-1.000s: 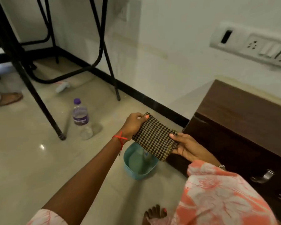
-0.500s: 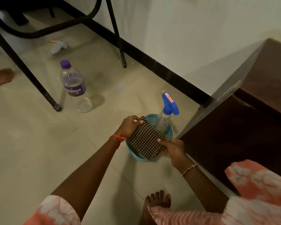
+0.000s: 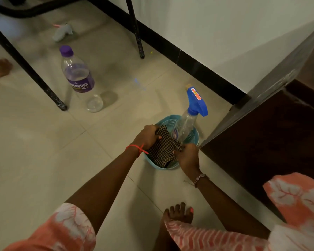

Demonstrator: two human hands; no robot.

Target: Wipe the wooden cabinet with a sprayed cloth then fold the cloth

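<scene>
A folded black-and-tan checked cloth [image 3: 163,148] lies down inside a small teal basket [image 3: 195,140] on the tiled floor. My left hand [image 3: 146,135] grips its far left corner and my right hand [image 3: 186,156] grips its near right edge, both low over the basket. A clear spray bottle [image 3: 186,125] with a blue trigger head stands in the same basket, just behind the cloth. The dark wooden cabinet [image 3: 272,142] rises at the right, its corner close beside the basket.
A water bottle [image 3: 78,78] with a purple cap stands on the floor to the left. Black metal table legs [image 3: 28,69] cross behind it. A small grey object [image 3: 62,31] lies farther back. My bare foot [image 3: 179,211] rests near the basket; a black skirting runs along the wall.
My hands have lowered the cloth from chest height down into the basket. The camera has tilted toward the floor, bringing the spray bottle into view.
</scene>
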